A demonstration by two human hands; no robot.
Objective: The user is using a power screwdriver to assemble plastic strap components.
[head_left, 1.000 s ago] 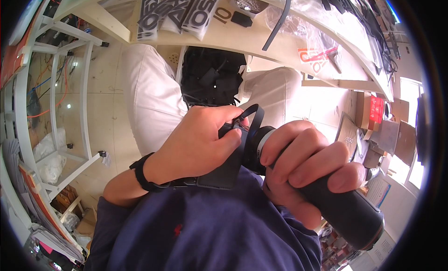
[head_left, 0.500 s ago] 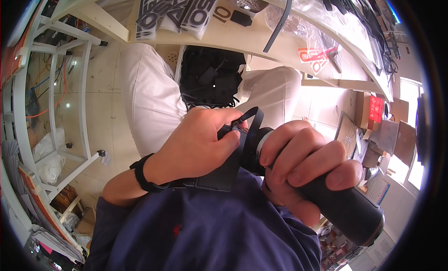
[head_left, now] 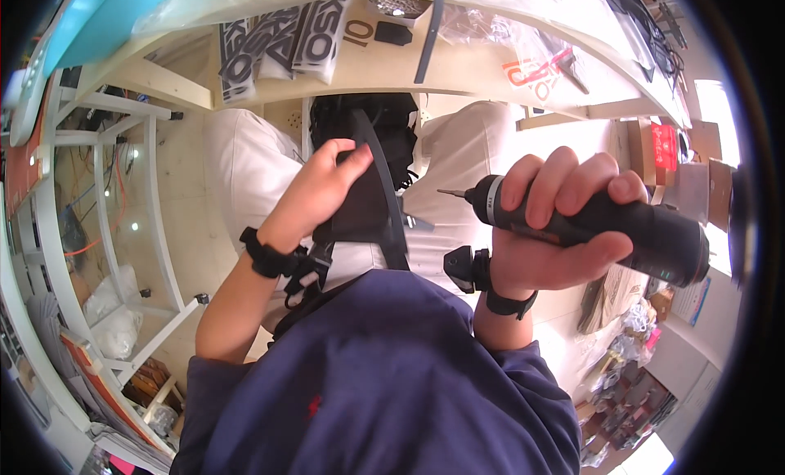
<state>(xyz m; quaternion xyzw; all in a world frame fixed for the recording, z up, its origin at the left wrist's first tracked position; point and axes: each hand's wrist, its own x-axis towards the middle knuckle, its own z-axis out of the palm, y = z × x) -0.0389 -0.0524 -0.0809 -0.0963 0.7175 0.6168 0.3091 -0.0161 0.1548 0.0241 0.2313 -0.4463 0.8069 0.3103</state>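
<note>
Bench [head_left: 466, 66]: A pale, smooth board beyond the knees, lined with glossy black-and-white packets [head_left: 315, 42]; a bumped knee could shake one off the near edge.

Trousers [head_left: 458, 168]: Soft cream cloth, sloping beneath the hands, a poor catch for anything let slip.

Heap [head_left: 396, 119]: Dark, bendy-looking pieces crowd the gap between the knees; a part dropped here could vanish, black on black.

Screwdriver [head_left: 658, 238]: A thick, matt-black cylinder with a pale collar, raised clear of the lap; its bulk could tilt if the hold slackens.

Right hand [head_left: 536, 262]: Fingers [head_left: 564, 185] curled firmly round the screwdriver's barrel.

Black piece [head_left: 360, 217]: Flat, square-cornered, dull as leather, held above the lap; a weak pinch could let it twist.

Left hand [head_left: 315, 193]: Fingers pinched nearly closed at the black piece's upper edge; blur hides the exact contact.

Strap [head_left: 384, 168]: Narrow, curving and blurred, its lower end near the right wrist's mount [head_left: 466, 269], where crossing hands could snag it.

Tip [head_left: 452, 192]: Slim pointed metal, aimed leftward, touching nothing; a careless swing could scratch the black piece or jab a finger.
</note>
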